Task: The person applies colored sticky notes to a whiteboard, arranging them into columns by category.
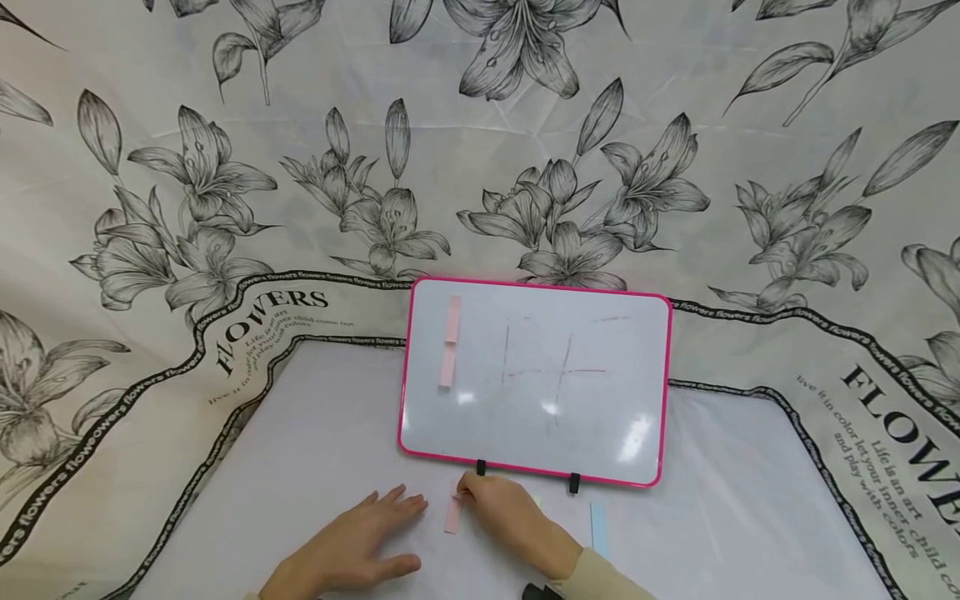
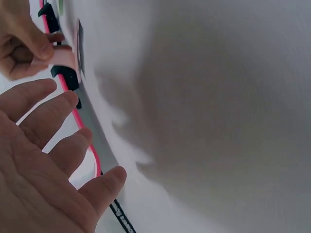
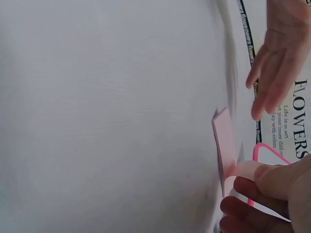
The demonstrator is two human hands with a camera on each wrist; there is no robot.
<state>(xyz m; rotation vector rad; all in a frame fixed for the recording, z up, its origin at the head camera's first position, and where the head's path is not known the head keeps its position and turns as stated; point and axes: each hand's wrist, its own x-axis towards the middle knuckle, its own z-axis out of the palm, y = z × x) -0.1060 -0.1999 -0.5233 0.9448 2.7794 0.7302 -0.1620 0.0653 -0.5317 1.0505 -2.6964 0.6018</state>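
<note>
Head view, five o'clock: right sleeve [image 1: 609,578], plain beige cloth, reaching the wrist of the bare right hand [image 1: 513,518]. Seven o'clock, at the lower edge: thin beige sliver of left sleeve [image 1: 252,597], behind the bare left hand [image 1: 352,540]. Nearer six: dark rounded piece [image 1: 538,592] beside the right sleeve; worn or not, cannot tell.

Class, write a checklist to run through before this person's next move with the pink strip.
1. Right hand has a grip on the pink strip: ok, pinched.
2. Strip is free of the pink pad: not ok, it curls up and appears joined.
3. Left hand is clear of the strip: ok, apart and holding nothing.
4. Whiteboard has bare space below its two mounted strips: ok.
5. Strip's sticky area is clean: cannot tell.
</note>
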